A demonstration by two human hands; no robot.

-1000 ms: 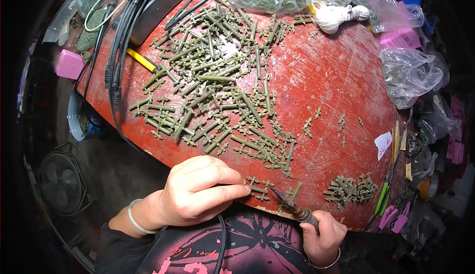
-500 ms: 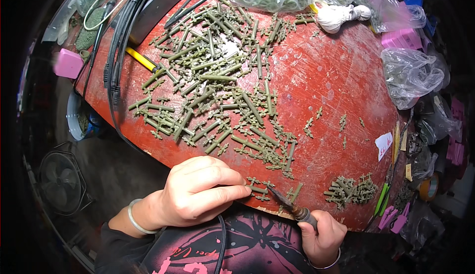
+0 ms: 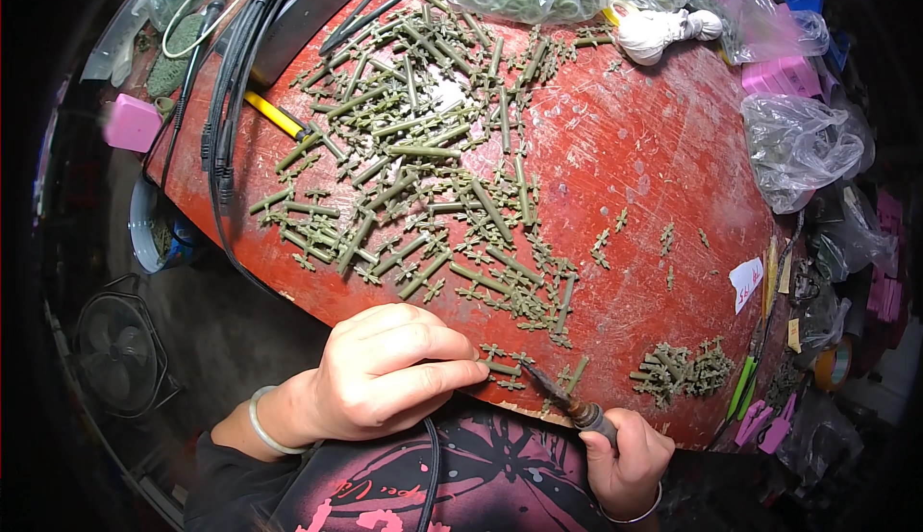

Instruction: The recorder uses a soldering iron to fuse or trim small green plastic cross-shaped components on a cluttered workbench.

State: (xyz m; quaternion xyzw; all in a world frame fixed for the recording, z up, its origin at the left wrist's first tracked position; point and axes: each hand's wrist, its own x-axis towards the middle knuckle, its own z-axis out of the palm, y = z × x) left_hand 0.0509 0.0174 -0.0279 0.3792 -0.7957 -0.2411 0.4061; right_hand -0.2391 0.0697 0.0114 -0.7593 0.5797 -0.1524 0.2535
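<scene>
My left hand (image 3: 389, 373) pinches a small green plastic sprue piece (image 3: 502, 367) at the near edge of the red table (image 3: 635, 157). My right hand (image 3: 627, 455) grips a thin pointed tool (image 3: 556, 395) whose tip touches that piece. A large heap of green plastic sprues (image 3: 423, 176) covers the left half of the table. A smaller pile of tiny green parts (image 3: 678, 371) lies to the right of the tool.
Black cables (image 3: 226, 99) and a yellow-handled tool (image 3: 274, 114) lie at the table's left. Clear bags of parts (image 3: 798, 143) and pink boxes (image 3: 784, 75) crowd the right and back edges. A pink block (image 3: 130, 123) and a small fan (image 3: 120, 349) are at the left, below the table.
Both hands hold almost still. The tool tip has shifted slightly along the green piece.
</scene>
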